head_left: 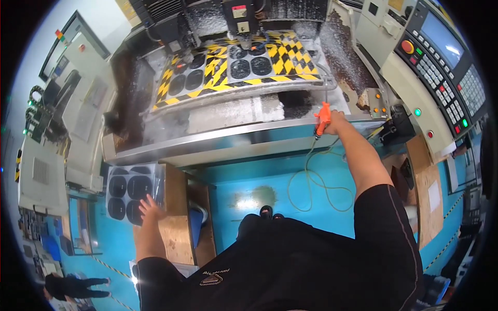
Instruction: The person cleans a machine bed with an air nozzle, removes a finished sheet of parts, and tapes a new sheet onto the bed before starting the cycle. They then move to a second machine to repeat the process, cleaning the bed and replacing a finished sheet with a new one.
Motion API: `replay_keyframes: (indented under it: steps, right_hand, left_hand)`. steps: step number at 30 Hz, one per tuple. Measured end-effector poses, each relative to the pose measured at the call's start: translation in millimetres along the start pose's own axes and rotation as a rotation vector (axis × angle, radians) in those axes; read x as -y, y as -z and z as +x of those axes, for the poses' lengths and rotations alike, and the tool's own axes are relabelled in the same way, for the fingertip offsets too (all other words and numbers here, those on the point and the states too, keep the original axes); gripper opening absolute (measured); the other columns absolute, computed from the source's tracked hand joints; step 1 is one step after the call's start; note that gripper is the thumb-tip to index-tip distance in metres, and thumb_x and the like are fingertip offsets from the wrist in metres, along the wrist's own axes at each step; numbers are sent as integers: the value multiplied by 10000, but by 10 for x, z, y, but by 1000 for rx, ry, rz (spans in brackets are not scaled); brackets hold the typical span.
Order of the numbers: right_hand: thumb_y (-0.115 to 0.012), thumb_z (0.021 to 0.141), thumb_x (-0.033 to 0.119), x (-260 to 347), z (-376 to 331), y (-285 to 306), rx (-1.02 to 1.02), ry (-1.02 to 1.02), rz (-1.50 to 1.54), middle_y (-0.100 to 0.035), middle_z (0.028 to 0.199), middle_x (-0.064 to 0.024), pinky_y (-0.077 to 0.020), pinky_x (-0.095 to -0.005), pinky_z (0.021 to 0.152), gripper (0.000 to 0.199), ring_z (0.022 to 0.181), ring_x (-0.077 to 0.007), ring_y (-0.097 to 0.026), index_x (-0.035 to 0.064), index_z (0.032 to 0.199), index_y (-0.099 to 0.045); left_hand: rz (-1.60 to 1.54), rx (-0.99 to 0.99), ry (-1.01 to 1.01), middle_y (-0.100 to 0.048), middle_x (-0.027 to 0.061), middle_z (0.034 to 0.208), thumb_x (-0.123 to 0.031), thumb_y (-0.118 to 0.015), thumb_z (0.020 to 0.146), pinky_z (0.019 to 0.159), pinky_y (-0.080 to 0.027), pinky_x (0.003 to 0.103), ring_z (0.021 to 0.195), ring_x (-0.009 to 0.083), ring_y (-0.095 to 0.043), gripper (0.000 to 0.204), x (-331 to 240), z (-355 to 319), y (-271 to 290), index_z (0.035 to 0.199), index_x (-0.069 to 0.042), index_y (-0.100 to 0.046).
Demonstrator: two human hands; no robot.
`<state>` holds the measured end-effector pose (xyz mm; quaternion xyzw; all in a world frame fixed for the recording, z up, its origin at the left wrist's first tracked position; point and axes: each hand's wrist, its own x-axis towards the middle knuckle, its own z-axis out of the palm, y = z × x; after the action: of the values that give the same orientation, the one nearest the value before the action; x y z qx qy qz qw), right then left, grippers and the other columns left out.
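Note:
An orange air blow gun (pixel 323 119) with a thin hose is gripped in my right hand (pixel 336 123), over the front edge of the machine. My left hand (pixel 150 210) reaches out at the lower left with its fingers spread. Under those fingers lies a clear-wrapped stack of sheets (pixel 123 179) printed with black rounded shapes; whether I touch it or hover just above cannot be told. Inside the machine, similar dark rounded pieces (pixel 240 69) lie in groups on a bed covered with yellow-and-black striped tape (pixel 295 59).
A control panel (pixel 441 62) with screen and keys stands at the right. The metal front rail (pixel 218 136) crosses before me. A yellowish hose (pixel 306 189) loops down to the blue floor. The stack rests by a wooden cabinet (pixel 176 228). Another person (pixel 72 286) is at the far lower left.

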<state>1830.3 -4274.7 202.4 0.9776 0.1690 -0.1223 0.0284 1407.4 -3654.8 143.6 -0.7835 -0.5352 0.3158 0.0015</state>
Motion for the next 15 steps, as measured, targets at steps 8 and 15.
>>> replay_keyframes:
  steps: [8,15]
  right_hand:
    - [-920,515,377,-89,120,-80,90,-26,45,-646,1201,-142,-395,-451,1018,840,1199,-355,-537,136,1252,-597]
    - [-944,486,428,-178,198,-171,114,31,51,-569,1305,-175,-412,-468,1060,1040,1261,-412,-476,150,1381,-495]
  left_hand:
    - [-10,-55,-19,173,154,1638,-527,-796,736,1181,-153,611,1520,374,72,1339,-13,-144,-12,1545,-226,227]
    - [14,-46,-16,177,163,1634,-511,-815,724,1178,-172,609,1518,384,67,1357,0,-88,-28,1544,-228,229]
